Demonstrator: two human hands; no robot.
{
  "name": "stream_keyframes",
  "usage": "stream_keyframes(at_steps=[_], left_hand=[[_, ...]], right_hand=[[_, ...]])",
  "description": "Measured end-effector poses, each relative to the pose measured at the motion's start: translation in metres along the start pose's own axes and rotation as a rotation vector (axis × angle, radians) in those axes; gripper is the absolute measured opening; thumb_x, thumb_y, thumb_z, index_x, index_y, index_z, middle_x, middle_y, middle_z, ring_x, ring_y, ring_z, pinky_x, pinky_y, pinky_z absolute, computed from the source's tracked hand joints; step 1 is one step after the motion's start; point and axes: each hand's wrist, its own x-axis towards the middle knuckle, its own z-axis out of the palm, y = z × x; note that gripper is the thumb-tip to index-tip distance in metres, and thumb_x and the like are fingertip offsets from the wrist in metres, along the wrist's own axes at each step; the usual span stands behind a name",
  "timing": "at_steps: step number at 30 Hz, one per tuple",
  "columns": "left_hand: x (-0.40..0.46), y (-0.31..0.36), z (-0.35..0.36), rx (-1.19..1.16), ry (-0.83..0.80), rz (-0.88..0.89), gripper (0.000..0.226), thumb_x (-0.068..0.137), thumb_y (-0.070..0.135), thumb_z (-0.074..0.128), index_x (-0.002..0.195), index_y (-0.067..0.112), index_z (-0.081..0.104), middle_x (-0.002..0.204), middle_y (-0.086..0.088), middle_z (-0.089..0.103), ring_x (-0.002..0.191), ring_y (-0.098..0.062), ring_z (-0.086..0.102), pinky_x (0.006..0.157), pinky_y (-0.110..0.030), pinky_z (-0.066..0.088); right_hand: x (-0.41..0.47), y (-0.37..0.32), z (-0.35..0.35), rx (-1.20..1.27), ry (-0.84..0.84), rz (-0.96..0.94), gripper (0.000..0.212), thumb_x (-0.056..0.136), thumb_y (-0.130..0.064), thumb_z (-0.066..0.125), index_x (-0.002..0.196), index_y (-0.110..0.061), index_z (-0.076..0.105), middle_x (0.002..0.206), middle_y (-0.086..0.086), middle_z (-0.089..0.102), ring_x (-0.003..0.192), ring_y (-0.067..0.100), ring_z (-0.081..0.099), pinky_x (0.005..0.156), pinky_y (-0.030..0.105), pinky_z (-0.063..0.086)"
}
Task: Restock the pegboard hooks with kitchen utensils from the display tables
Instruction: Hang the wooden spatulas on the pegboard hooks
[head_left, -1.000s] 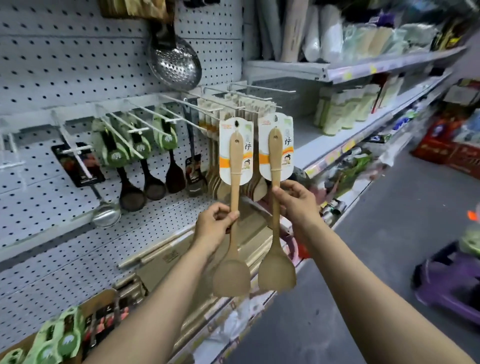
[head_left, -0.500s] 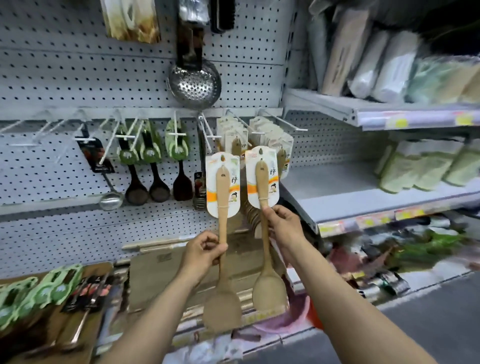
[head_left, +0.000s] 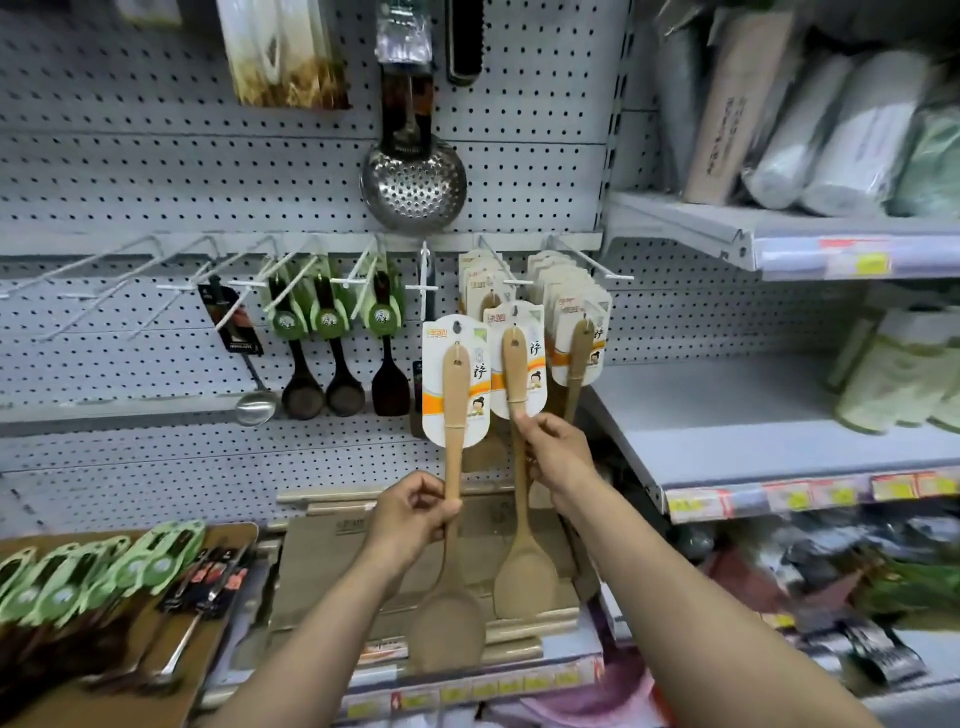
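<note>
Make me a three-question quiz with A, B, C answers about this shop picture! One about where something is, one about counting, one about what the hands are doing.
1. Where does the metal skimmer hang?
A. Above the row of hooks
B. On the shelf at the right
C. On the low table

2. How many wooden spatulas does the person hold?
A. One
B. Two
C. Four

3. What is the left hand doing?
A. Lying open and empty
B. Gripping a spatula handle
C. Touching the skimmer

Answers:
1. A: the skimmer hangs on the pegboard above the hook rail.
2. B: the left hand holds the left spatula and the right hand holds the right spatula.
3. B: its fingers are closed around the handle below the packaging card.
</note>
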Motion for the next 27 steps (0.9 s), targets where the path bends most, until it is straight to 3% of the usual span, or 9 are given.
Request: stream_keyframes(at_steps=[6, 11, 16, 21, 25, 27], left_hand=[[0.014, 0.000, 0.011, -0.019, 0.005, -0.003, 0.012, 0.083, 0.003, 0.073, 0.083, 0.004, 0.061, 0.075, -0.004, 0.060, 0.072, -0.017, 0.060, 0.066, -0.032, 0.052], [0.024, -0.005, 0.006, 0.000, 0.010, 0.010, 0.013, 0.082, 0.006, 0.075, 0.083, 0.004, 0.062, 0.079, -0.006, 0.063, 0.073, -0.016, 0.062, 0.067, -0.030, 0.054], [0.026, -0.008, 0.003, -0.020, 0.021, 0.016, 0.013, 0.082, 0.006, 0.074, 0.082, 0.006, 0.061, 0.080, -0.006, 0.063, 0.074, -0.017, 0.061, 0.069, -0.033, 0.055], [0.027, -0.009, 0.004, -0.027, 0.023, 0.016, 0.014, 0.082, 0.005, 0.074, 0.079, 0.010, 0.061, 0.077, -0.005, 0.062, 0.071, -0.015, 0.059, 0.065, -0.031, 0.052], [0.027, -0.009, 0.005, -0.061, 0.032, 0.009, 0.014, 0.081, 0.002, 0.074, 0.080, 0.008, 0.061, 0.079, -0.008, 0.060, 0.073, -0.017, 0.057, 0.061, -0.028, 0.050], [0.025, -0.009, 0.005, -0.056, 0.033, 0.005, 0.013, 0.082, 0.002, 0.073, 0.081, 0.007, 0.062, 0.081, -0.009, 0.061, 0.075, -0.018, 0.058, 0.064, -0.030, 0.051]], right_hand=[[0.024, -0.003, 0.004, -0.002, -0.006, -0.058, 0.037, 0.089, -0.042, 0.071, 0.088, -0.005, 0.068, 0.074, -0.001, 0.068, 0.073, 0.017, 0.058, 0.066, 0.031, 0.046], [0.032, 0.013, 0.004, 0.022, -0.044, -0.109, 0.024, 0.089, -0.040, 0.071, 0.083, -0.017, 0.072, 0.082, 0.001, 0.073, 0.078, 0.018, 0.064, 0.072, 0.037, 0.050], [0.034, 0.020, 0.014, 0.060, -0.092, -0.110, 0.023, 0.088, -0.040, 0.072, 0.076, -0.020, 0.069, 0.079, 0.005, 0.069, 0.077, 0.021, 0.061, 0.072, 0.038, 0.047], [0.044, 0.009, 0.020, 0.059, -0.082, -0.072, 0.033, 0.089, -0.041, 0.071, 0.086, -0.008, 0.068, 0.090, 0.018, 0.072, 0.080, 0.023, 0.063, 0.071, 0.038, 0.048], [0.062, 0.002, 0.024, 0.027, -0.047, -0.048, 0.033, 0.089, -0.042, 0.071, 0.091, -0.009, 0.070, 0.097, 0.012, 0.075, 0.084, 0.024, 0.068, 0.079, 0.043, 0.056], [0.070, -0.001, 0.026, 0.015, -0.032, -0.047, 0.030, 0.089, -0.040, 0.071, 0.087, -0.010, 0.070, 0.089, 0.009, 0.075, 0.079, 0.022, 0.066, 0.073, 0.039, 0.056]])
